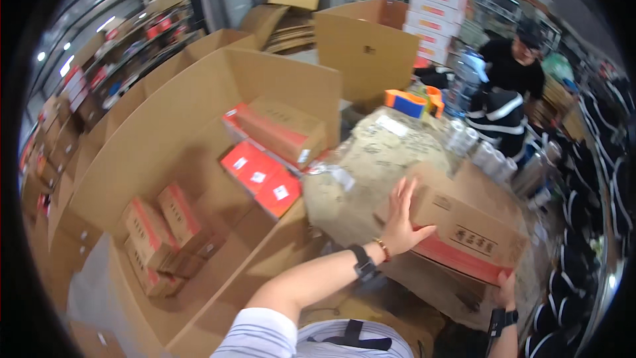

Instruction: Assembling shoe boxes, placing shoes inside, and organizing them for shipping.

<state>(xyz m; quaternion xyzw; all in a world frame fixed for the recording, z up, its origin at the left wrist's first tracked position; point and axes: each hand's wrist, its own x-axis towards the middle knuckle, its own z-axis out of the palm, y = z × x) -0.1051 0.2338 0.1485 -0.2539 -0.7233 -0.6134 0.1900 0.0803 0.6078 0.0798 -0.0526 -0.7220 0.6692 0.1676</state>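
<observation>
A brown cardboard box (457, 225) with a red band along its lower front is tilted between my hands, over a wrapped, lumpy tan surface. My left hand (397, 222) presses against its left end, fingers stretched upward and the thumb on the front face. Around the lower right corner, my right hand (505, 290) is closed, its fingers partly hidden by the box. An upper flap (490, 185) of the box appears raised. Both wrists wear dark bands.
To my left, a large open carton (285, 69) holds several smaller brown boxes (152, 235) and red boxes (258, 176). Tape dispensers (407, 103), clear rolls (487, 156) and a water jug (467, 79) stand beyond. A person (517, 59) is at the far right, near dark strapped bundles (580, 212).
</observation>
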